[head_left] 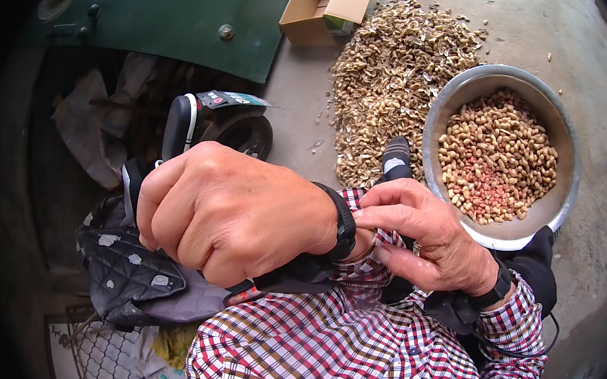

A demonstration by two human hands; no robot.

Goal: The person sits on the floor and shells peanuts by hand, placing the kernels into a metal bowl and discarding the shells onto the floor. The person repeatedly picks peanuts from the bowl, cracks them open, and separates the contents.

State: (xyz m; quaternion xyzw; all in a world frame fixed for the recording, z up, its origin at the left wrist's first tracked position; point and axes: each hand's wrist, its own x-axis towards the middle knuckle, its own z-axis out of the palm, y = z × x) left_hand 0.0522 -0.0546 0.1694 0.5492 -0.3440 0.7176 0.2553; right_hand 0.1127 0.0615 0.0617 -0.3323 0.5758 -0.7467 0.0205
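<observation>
My left hand (236, 211) is a loose fist, back upward, held across in front of me. Nothing shows in it, though its palm side is hidden. A black strap (346, 223) circles its wrist. At that wrist, my right hand (424, 232) pinches the cuff (386, 237) of the checked left sleeve between thumb and fingers. Another black wristband (498, 288) sits on the right wrist. Beyond my right hand stands a metal basin (570, 142) holding unshelled peanuts (523, 149) and reddish shelled kernels (483, 178).
Peanut shells (394, 84) lie heaped on the concrete floor (299, 113), with my shoe (396, 151) at their edge. An open cardboard box (307, 27) stands behind. To the left are a green metal panel (178, 11), a wheeled vehicle part (243, 133) and a dark quilted cloth (133, 277).
</observation>
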